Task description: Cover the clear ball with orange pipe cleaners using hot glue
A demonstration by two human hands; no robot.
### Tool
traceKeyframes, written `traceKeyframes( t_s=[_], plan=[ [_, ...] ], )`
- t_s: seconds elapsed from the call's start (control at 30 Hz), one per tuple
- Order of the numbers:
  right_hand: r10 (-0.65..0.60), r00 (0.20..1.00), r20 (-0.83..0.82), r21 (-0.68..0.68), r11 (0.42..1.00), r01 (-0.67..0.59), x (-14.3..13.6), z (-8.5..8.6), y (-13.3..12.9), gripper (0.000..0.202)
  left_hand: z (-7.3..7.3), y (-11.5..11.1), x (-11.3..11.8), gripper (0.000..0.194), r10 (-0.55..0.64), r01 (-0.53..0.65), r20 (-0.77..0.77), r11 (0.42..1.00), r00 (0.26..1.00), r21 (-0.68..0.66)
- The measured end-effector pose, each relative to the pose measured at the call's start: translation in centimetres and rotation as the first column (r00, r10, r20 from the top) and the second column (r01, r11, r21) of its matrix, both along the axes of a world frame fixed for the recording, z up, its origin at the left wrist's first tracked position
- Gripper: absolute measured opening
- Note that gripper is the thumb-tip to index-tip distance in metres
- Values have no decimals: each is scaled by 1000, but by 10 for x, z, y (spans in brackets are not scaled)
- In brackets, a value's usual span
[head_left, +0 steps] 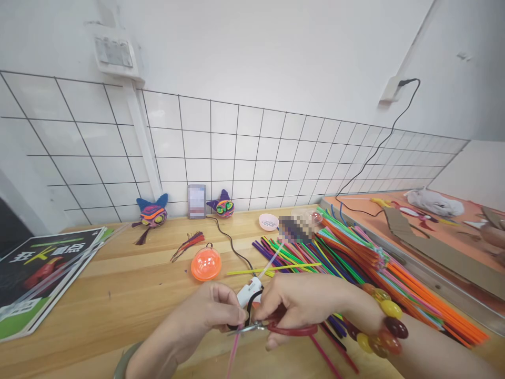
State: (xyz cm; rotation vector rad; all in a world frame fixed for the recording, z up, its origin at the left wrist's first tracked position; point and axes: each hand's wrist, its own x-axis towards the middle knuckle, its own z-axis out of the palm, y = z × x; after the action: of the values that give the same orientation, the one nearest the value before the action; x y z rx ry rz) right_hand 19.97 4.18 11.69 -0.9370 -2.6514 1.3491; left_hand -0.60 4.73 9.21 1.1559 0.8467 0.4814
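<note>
In the head view my left hand (215,310) pinches a black pipe cleaner (252,301) near the bottom centre, with a pink strip (233,350) hanging below the fingertips. My right hand (294,302) has its fingers in the handles of red-handled scissors (292,330). The scissor blades point left, right by my left fingertips, around the top of the pink strip. Just behind my hands lies a white glue gun (250,290) with a clear stick in it. How far the blades are closed on the strip is hard to tell.
An orange ball (205,264) and loose threads (191,245) lie left of centre. Two cat-like heads (153,213) and a phone (197,201) stand by the wall grid. Many coloured pipe cleaners (355,258) spread rightward. A book (47,273) lies left; another person's hand (493,237) is far right.
</note>
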Motion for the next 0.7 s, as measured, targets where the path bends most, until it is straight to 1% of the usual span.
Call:
traceKeyframes(
  t_s=[0.13, 0.27, 0.4, 0.53, 0.7],
  plan=[
    [41, 999, -26, 42, 998, -40, 1, -2, -1, 33, -2, 1, -1, 13, -3, 3, 6, 1000, 1000, 9],
    [73, 997, -34, 90, 993, -70, 1, -1, -2, 36, -5, 2, -2, 13, -10, 10, 9, 1000, 1000, 16],
    [92, 996, -17, 132, 987, -89, -1, 3, -4, 36, -3, 2, -1, 11, -13, 13, -8, 1000, 1000, 15],
    [88, 996, 8, 141, 986, -89, -2, 5, -6, 35, -3, 1, 0, 11, -9, 10, -28, 1000, 1000, 26],
    [34, 999, 32, 171, 984, -39, -8, 0, -1, 34, -10, 10, -5, 10, 8, -3, -80, 997, 997, 72]
  ],
)
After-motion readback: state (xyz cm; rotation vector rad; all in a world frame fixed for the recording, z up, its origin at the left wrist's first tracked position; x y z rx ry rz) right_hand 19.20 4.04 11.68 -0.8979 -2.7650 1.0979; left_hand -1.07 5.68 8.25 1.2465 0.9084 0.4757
